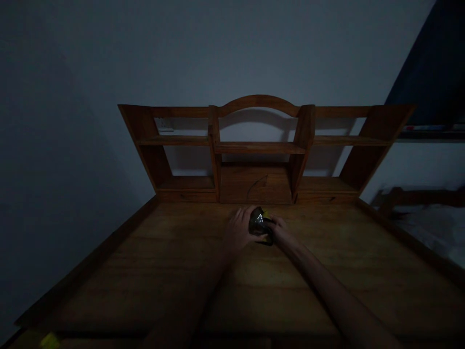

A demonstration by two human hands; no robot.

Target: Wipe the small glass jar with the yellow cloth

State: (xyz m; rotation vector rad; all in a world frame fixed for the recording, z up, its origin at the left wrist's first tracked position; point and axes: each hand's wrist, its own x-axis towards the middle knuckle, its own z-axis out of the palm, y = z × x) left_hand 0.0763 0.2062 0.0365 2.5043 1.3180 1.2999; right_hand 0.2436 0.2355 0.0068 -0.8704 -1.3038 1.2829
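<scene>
Both my hands reach out over a wooden desk (152,271) in dim light. Between them is a small dark, shiny object with yellow parts (259,223); I cannot make out what it is. My left hand (239,230) curls round its left side. My right hand (279,231) grips its right side from below. The object sits just above or on the desk top, near the back of the desk.
A wooden shelf unit (257,148) with an arched top and bare compartments stands at the back of the desk against a pale wall. Raised wooden rails line the desk's left and right edges. A bed (432,228) lies to the right. Something yellow (49,341) shows at bottom left.
</scene>
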